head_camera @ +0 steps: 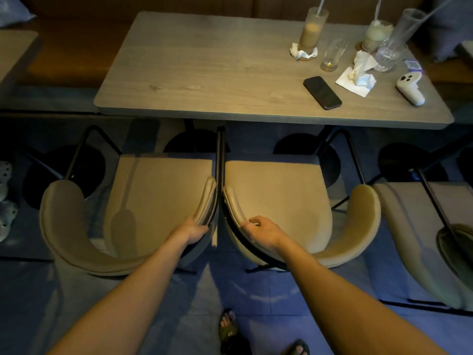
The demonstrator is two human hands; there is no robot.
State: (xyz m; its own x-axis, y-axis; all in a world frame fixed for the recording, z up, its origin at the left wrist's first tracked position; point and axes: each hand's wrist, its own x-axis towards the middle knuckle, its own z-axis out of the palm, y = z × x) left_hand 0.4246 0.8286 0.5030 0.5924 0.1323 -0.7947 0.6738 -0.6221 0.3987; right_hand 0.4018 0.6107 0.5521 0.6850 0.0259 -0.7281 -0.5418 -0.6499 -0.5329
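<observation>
Two beige padded chairs stand side by side in front of a grey wooden table [204, 73]. My left hand [193, 233] grips the right end of the curved backrest of the left chair [158, 201]. The left end of the right chair's [281, 201] backrest is held by my right hand [261, 231], its fingers curled over the padded edge. The two backrest ends nearly touch between my hands. Both seats are bare.
On the table's right part stand several drinking glasses [332, 55], crumpled napkins [358, 78], a black phone [322, 92] and a white controller [409, 88]. A third chair [422, 239] stands at the right. Sandalled feet [229, 329] stand on the blue floor below.
</observation>
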